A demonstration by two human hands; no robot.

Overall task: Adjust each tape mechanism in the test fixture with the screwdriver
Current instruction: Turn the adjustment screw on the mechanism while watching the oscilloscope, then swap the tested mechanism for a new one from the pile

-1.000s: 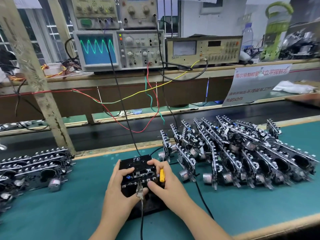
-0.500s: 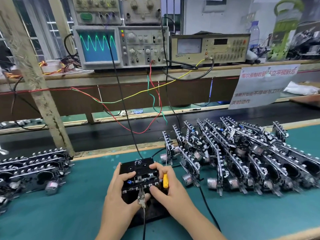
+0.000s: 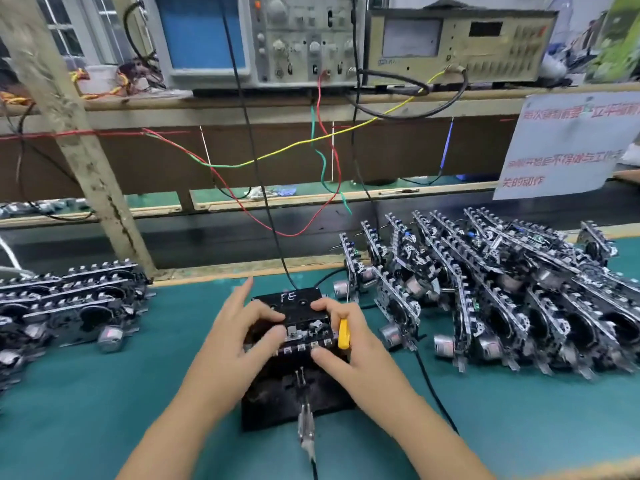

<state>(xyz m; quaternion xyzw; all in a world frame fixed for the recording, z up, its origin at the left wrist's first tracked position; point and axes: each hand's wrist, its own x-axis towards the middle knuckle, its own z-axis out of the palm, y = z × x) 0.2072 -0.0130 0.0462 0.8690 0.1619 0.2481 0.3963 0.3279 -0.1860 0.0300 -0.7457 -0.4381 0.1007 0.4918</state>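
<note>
A black test fixture sits on the teal mat in front of me, with a tape mechanism and a black cassette marked "FE" on top. My left hand reaches over the mechanism's left side, fingertips on its top, index finger raised. My right hand grips the mechanism's right side, thumb on the front keys, with a small yellow-handled screwdriver tucked in its fingers. A metal clip on a cable hangs from the fixture's front.
A large pile of tape mechanisms lies to the right, another stack to the left. Black, red, green and yellow wires run up to an oscilloscope and a meter on the shelf. A wooden post stands left.
The view has tipped down and closer. My left hand has shifted from the mechanism's side onto its top, index finger lifted. The oscilloscope's green wave no longer shows.
</note>
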